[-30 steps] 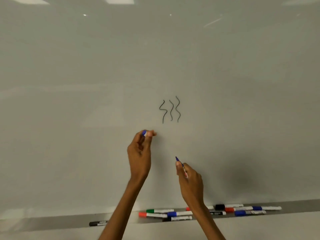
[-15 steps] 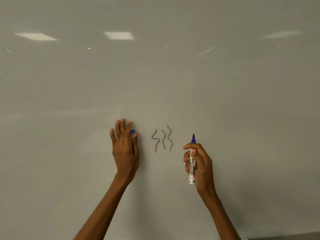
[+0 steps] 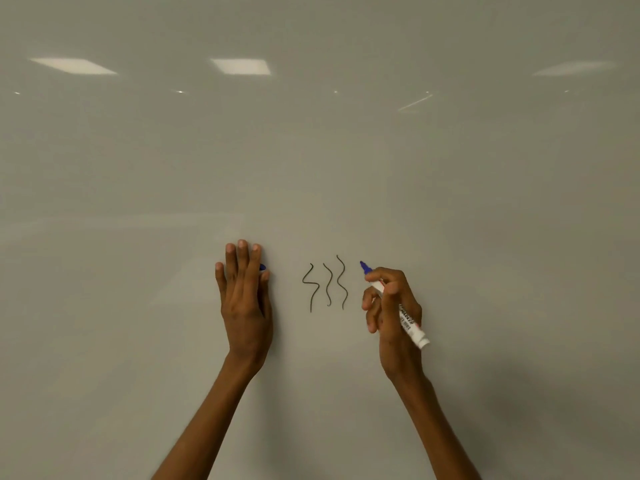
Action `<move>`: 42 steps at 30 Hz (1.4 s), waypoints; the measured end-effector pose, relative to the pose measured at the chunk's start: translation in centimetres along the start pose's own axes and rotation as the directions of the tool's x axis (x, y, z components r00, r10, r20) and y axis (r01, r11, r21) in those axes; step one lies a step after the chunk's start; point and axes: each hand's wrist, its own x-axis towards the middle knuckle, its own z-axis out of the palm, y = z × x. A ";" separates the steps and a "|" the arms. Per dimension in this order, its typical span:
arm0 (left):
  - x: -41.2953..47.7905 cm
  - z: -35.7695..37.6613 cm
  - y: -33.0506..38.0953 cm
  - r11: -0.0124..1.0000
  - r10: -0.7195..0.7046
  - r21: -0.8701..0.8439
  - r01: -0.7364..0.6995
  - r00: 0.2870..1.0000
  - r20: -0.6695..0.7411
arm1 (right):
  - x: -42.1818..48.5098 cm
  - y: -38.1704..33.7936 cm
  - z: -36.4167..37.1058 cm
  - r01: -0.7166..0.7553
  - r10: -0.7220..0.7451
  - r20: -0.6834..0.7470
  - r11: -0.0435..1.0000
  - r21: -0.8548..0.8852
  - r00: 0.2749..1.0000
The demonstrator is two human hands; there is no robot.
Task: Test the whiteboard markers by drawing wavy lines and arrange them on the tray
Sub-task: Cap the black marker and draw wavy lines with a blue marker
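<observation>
One blue marker [image 3: 410, 323], tip up-left, pinched by right grip [image 3: 391, 313]; left grip [image 3: 244, 299] spread flat against whiteboard [image 3: 346, 168].

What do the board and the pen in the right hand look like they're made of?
Board: looks like a hard, glossy coated panel, since it mirrors the ceiling lights; enamel, melamine or glass, I cannot tell. Pen: smooth white barrel with printed lettering, probably plastic; blue tip, perhaps felt.

The grey-white whiteboard [image 3: 450, 202] bears three dark wavy lines [image 3: 328, 284] side by side; the left hand [image 3: 244, 296] rests flat on it, left of them.
</observation>
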 end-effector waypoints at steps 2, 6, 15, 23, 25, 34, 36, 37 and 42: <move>0.0 0.1 0.0 1.000 0.012 -0.001 -0.012 1.000 -0.013 | 0.3 0.8 0.2 0.012 -0.016 -0.065 0.998 -0.066 0.998; 0.0 0.1 0.0 1.000 0.020 -0.005 -0.020 1.000 -0.019 | 0.5 1.5 0.3 0.004 -0.038 -0.159 0.978 -0.209 0.987; 0.0 -0.4 0.3 1.000 0.015 0.016 -0.015 1.000 -0.005 | -0.6 2.3 -0.3 0.063 -0.131 -0.210 0.951 -0.301 0.969; 0.1 -0.7 0.4 1.000 0.017 0.023 -0.017 1.000 0.003 | -4.1 4.4 -1.4 0.032 -0.097 -0.188 0.946 -0.321 0.977; 0.1 -0.7 0.5 1.000 0.007 0.016 -0.007 1.000 0.002 | -4.6 4.4 -1.5 0.036 -0.092 -0.148 0.938 -0.344 0.985; 0.0 -0.7 0.5 1.000 0.009 0.019 -0.009 1.000 -0.001 | 0.1 0.9 -1.1 0.097 -0.175 -0.212 0.938 -0.334 0.961; 0.0 -0.7 0.4 1.000 0.011 0.022 -0.011 1.000 0.001 | 0.2 1.3 -1.3 0.074 -0.154 -0.233 0.945 -0.319 0.960; 0.0 -0.7 0.4 1.000 0.014 0.025 -0.014 1.000 0.002 | 0.0 1.6 -1.4 0.063 -0.143 -0.252 0.952 -0.301 0.957; -0.1 -0.7 0.3 0.999 0.021 0.031 -0.021 1.000 -0.002 | -3.0 3.3 -2.3 0.023 -0.091 -0.225 0.957 -0.288 0.970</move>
